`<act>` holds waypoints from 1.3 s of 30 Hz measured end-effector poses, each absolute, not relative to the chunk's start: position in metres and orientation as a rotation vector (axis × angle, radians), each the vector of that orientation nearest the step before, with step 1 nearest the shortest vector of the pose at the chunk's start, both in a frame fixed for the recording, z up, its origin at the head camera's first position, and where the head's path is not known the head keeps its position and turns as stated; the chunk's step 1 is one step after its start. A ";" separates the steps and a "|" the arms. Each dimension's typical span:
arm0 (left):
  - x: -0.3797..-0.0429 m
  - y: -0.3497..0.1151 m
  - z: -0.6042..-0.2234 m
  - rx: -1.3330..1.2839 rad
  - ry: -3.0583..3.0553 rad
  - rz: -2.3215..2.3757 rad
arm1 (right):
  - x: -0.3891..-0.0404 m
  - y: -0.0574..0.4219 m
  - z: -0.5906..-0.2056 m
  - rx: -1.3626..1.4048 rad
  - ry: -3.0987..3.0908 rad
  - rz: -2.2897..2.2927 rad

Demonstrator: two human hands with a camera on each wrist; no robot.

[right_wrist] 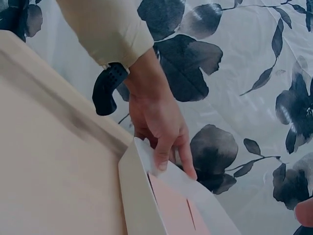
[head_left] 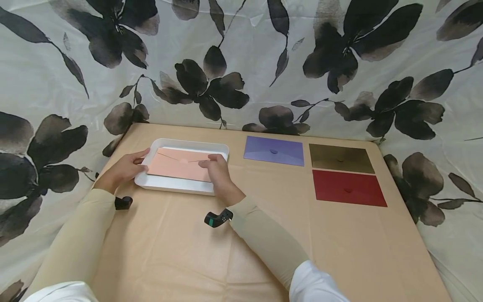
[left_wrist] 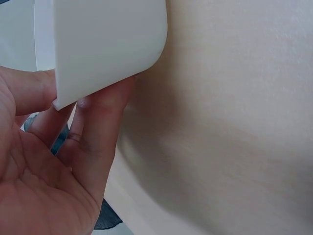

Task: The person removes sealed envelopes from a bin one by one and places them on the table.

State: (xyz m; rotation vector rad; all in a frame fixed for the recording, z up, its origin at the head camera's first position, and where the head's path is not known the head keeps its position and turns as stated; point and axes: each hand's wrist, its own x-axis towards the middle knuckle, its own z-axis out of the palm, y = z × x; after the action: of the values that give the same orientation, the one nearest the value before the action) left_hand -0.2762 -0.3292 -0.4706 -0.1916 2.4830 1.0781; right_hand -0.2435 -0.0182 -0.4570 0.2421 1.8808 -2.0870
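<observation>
A white tray point(head_left: 177, 184) holds a pale pink envelope point(head_left: 173, 165), which lies with its flap side up. At the tray's left end my left hand point(head_left: 128, 167) grips the rim. In the left wrist view its thumb point(left_wrist: 34, 90) is on the inner side, and the other fingers are against the outer wall. My right hand point(head_left: 222, 178) is at the tray's right end, thumb and forefinger over the envelope's right part. It hides that end of the envelope, so I cannot tell whether the fingers pinch it. Only one fingertip point(right_wrist: 304, 213) shows in the right wrist view.
To the right on the table point(head_left: 264, 235) lie a purple envelope point(head_left: 273, 157), an olive-gold envelope point(head_left: 341, 153) and a red envelope point(head_left: 349, 195). A floral curtain point(head_left: 264, 92) hangs behind the table. Dark wrist cameras point(head_left: 219, 218) sit on both wrists.
</observation>
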 end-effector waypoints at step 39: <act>-0.278 -0.328 -0.469 -0.210 2.482 1.075 | -0.262 -0.034 -0.466 0.164 1.920 -2.087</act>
State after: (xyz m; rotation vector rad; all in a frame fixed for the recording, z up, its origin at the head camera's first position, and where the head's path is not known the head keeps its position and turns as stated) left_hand -0.2778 -0.3283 -0.4686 -0.2096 2.4818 1.0747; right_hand -0.2622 -0.0342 -0.4658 0.1644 1.9205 -2.0870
